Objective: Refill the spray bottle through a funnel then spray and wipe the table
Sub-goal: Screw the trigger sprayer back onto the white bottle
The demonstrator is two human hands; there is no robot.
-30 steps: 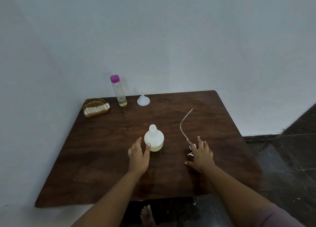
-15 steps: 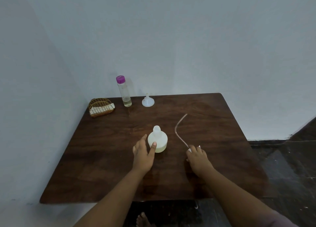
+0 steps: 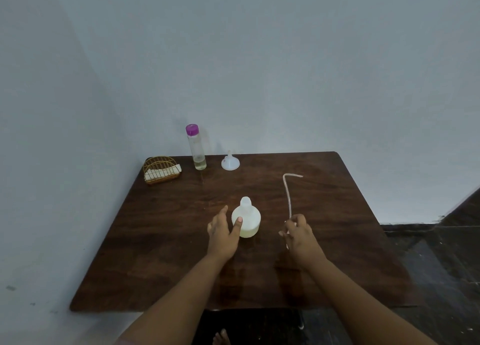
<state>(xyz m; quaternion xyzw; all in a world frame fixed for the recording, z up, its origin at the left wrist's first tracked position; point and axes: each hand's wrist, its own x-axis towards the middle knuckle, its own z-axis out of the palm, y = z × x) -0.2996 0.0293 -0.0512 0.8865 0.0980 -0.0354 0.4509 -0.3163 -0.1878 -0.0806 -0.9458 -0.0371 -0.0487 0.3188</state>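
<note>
Spray bottle: we see the squat, white, translucent plastic spray bottle (image 3: 246,218) upright at the centre of the frame on the dark brown wooden surface (image 3: 161,240), its neck uncapped and a little pale liquid in its base.
Left hand: our left hand (image 3: 223,231) cups the bottle's left side, thumb pressed on its shoulder, fingers reaching round behind.
Right hand: our right hand (image 3: 298,234), right of centre, pinches the lower end of the thin, pale, flexible dip tube (image 3: 287,194); the spray head under the fingers is mostly hidden.
Dip tube: it rises towards the upper right of the frame and bends over at its tip.
Funnel: the small white plastic funnel (image 3: 230,161) sits mouth-down near the surface's far edge, well apart from the bottle.
Refill: the tall clear bottle with a purple cap (image 3: 196,147) stands just left of the funnel.
Holder: a gold wire holder with white cloth (image 3: 161,170) occupies the far left corner.
</note>
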